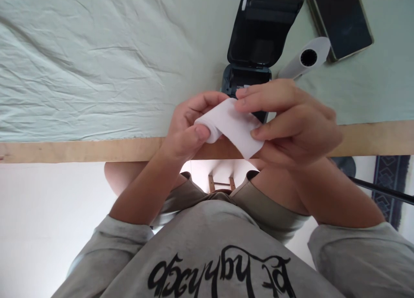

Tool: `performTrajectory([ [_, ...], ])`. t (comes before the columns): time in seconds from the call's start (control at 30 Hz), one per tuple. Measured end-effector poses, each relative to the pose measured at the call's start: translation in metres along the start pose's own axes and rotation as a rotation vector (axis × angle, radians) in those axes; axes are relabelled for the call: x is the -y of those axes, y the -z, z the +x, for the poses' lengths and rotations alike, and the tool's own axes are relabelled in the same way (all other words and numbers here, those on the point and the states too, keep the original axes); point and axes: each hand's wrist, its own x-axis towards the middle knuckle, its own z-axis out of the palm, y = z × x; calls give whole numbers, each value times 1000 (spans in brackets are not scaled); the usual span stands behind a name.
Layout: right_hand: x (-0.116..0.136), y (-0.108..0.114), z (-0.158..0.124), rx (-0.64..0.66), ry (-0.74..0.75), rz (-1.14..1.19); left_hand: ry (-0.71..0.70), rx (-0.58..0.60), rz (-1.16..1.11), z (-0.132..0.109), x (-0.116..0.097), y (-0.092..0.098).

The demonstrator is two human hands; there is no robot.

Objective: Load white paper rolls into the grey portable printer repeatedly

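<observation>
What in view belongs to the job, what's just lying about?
In the job:
white paper roll, held in left hand and right hand, partly unrolled
black device, lid open, partly hidden by the hands

Apparently just lying about:
white cylinder, dark-centred end
dark-screened slab beside it

A loose, soft grey fabric shirt (194,237) covers the torso at six o'clock, creased lightly across the body. Bold black brush-script lettering (237,268) with looping strokes crosses it low at six o'clock, upside down to the view and hard to read. The wide grey left sleeve (108,242) lies toward eight o'clock and the matching right sleeve (362,252) toward four, both ending near the elbow. Olive-grey cloth shorts (271,207) show toward four and seven o'clock. The left hand (186,132) and right hand (297,121) are bare.
</observation>
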Motion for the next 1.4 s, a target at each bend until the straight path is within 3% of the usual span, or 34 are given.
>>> performTrajectory([
  [0.03,-1,-3,-2,-11,6,-8,17,5,-18,0,0,-1],
  [0.13,1,-6,-2,118,-113,-33,45,4,-58,-1,-1,-2],
  [0.27,8,-3,1,89,-43,38,17,1,-90,-3,0,-1],
  [0.37,13,-2,1,101,-188,47,26,11,-66,-3,1,0],
  [0.43,14,-2,1,113,-200,20,46,7,-65,-3,1,0],
  [0.67,1,-4,-1,138,74,-53,74,-65,-7,-3,-3,-3],
  [0.83,3,-9,-5,41,54,-90,79,-72,-23,-3,-2,-5],
  [0.93,4,-9,-6,89,-20,-110,76,-53,-82,-2,0,-5],
  [1.1,-3,-6,-5,70,67,-104,14,-47,-192,-1,4,-6],
  [1.23,-1,-2,-5,90,-1,-98,-46,-60,-114,0,5,-8],
  [1.4,3,0,-5,140,25,-100,-29,-117,-32,-1,5,-11],
])
